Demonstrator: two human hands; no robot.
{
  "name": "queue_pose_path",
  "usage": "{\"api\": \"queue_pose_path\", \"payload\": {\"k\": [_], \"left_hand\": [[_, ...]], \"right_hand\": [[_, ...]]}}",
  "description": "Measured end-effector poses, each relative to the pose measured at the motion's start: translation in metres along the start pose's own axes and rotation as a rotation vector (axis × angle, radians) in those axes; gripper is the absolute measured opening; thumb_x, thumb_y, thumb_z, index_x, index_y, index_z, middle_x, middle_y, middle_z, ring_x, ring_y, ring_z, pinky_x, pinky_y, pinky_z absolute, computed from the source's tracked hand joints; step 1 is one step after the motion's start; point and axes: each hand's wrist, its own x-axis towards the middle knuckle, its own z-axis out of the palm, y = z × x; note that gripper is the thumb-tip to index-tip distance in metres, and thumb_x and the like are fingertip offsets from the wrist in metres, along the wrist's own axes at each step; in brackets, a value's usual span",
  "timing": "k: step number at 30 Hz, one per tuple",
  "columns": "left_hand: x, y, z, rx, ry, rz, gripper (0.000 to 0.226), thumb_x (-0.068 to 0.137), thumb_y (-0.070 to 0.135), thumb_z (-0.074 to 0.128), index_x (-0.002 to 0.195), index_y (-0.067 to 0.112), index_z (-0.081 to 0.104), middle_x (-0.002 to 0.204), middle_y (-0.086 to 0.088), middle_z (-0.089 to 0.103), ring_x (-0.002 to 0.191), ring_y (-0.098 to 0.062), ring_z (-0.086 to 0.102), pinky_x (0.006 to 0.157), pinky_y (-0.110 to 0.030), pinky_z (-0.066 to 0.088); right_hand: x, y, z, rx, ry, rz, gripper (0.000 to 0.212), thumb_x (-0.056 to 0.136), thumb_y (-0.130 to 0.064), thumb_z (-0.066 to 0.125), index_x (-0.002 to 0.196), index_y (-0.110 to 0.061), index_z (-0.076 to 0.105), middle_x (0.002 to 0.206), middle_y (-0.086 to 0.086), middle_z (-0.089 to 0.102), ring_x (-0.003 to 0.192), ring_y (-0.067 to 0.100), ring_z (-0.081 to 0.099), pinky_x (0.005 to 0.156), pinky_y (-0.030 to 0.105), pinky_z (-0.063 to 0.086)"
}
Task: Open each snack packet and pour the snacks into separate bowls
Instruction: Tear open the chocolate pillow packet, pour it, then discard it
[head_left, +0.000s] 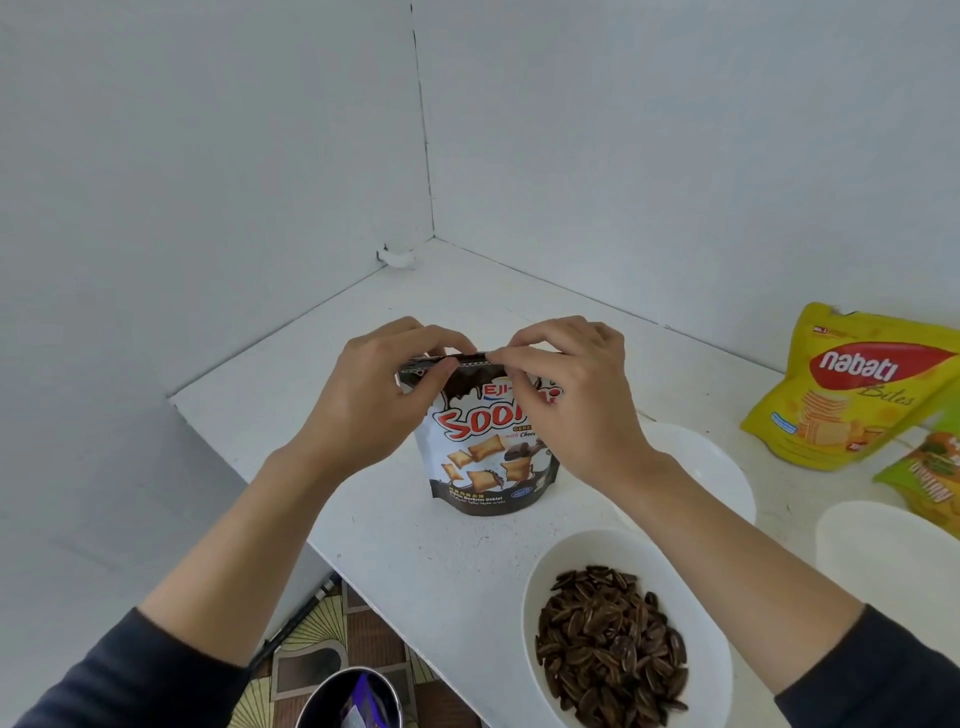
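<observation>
A brown-and-white snack pouch (491, 447) stands upright on the white surface (441, 551) at the centre of the frame, and both hands meet at its top seal. The left hand (374, 395) pinches the left part of the sealed strip, thumb in front and fingers (410, 332) curled over the back. The right hand (566, 395) pinches just beside it, its fingertips narrowed onto the same strip near the middle. Both grips are closed on the pouch's top edge.

The pouch looks like thin, glossy film: light, soft in the body, slick to the touch, and stiff only along the seal. A firm hold close to the tear point, with the hands kept tight together, should suit it best. The biscuits inside are probably brittle, so squeezing the body would risk crushing them.

In the lower right of the frame a white bowl (540, 597) already holds dark striped seeds (608, 654). Two more white bowls sit to the right, one (722, 467) behind the right wrist and one (883, 551) at the right edge; they appear empty. At the far right a yellow packet (852, 384) leans upright and a green packet (930, 478) lies below it. Both seem unopened, so I judge the task about one packet along.
</observation>
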Motion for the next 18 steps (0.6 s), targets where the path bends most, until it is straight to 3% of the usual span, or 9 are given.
{"api": "queue_pose_path", "payload": {"k": [4,9,18], "left_hand": [[0.001,-0.003,-0.001,-0.011,0.0,-0.004,0.022,0.096,0.012,0.066,0.11,0.025,0.075,0.097,0.005,0.069,0.093,-0.01,0.064,0.08,-0.03,0.056],[0.0,-0.006,-0.001,-0.028,0.007,-0.003,0.023,0.094,0.009,0.068,0.109,0.024,0.076,0.097,0.005,0.071,0.093,-0.013,0.065,0.082,-0.037,0.057],[-0.004,-0.009,-0.003,-0.164,0.04,-0.081,0.019,0.089,0.01,0.075,0.097,0.027,0.077,0.094,0.013,0.076,0.093,-0.01,0.071,0.083,-0.021,0.056]], "right_hand": [[0.002,-0.002,0.0,-0.001,-0.008,-0.013,0.02,0.086,-0.009,0.071,0.098,-0.022,0.079,0.097,-0.003,0.069,0.093,0.023,0.064,0.092,0.054,0.043],[0.01,-0.008,-0.003,0.068,-0.072,0.014,0.014,0.086,-0.01,0.072,0.094,-0.021,0.078,0.092,-0.006,0.069,0.089,0.015,0.063,0.09,0.044,0.044],[0.021,-0.025,0.007,0.145,-0.157,0.026,0.01,0.086,-0.015,0.068,0.088,-0.022,0.075,0.089,-0.011,0.069,0.087,0.013,0.062,0.087,0.039,0.042]]}}
